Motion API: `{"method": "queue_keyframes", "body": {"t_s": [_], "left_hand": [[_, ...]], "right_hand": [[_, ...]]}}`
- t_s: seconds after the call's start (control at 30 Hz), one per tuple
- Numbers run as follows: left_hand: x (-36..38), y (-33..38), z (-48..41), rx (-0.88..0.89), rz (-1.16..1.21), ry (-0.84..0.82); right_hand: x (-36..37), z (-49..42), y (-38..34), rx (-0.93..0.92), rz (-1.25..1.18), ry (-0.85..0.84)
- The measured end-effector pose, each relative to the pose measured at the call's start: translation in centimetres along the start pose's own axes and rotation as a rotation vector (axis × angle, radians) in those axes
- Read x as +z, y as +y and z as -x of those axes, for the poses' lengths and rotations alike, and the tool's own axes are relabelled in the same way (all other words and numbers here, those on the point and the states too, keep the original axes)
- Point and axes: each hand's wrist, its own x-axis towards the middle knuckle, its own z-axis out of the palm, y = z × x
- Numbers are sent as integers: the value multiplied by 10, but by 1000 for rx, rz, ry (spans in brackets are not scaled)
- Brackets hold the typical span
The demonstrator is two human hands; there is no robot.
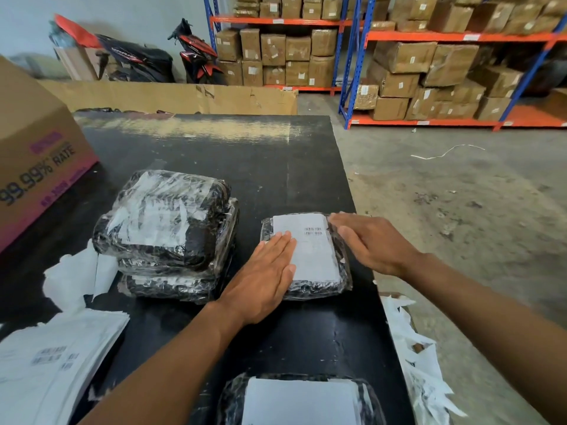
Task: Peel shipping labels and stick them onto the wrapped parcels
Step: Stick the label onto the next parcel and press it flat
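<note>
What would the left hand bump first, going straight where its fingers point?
Probably nothing: the left hand would slide over the label, past the barcode, off the parcel's far edge onto bare table. The right hand lies close beside that line and might get brushed.

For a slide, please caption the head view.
Left hand presses white paper label; right hand rests on black plastic-wrapped parcel.

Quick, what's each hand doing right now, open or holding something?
Left hand: open, flat, pressing the shipping label onto the wrapped parcel.
Right hand: open, fingers resting on that parcel's right edge.
</note>
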Motion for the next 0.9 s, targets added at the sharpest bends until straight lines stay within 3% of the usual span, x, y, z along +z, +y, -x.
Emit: {"method": "queue_keyframes", "body": {"t_s": [0.2, 0.33, 0.4, 0.53, 0.7, 0.9], "left_hand": [[-9, 2, 1, 12, -9, -26], [-4, 1, 2, 6, 12, 5], [-3, 1, 1, 5, 29, 10], [-5, 0, 2, 12, 13, -3], [-4, 0, 1, 5, 10, 6], [-5, 1, 1, -4, -16, -14]], "right_hand": [[29, -38, 5, -103, 24, -234], [11, -31, 35, 39, 54, -162], [12, -46, 19, 11, 37, -119], [27, -52, 2, -93, 16, -230], [3, -37, 19, 71, 50, -202], [14, -9, -20, 34, 44, -174]]}}
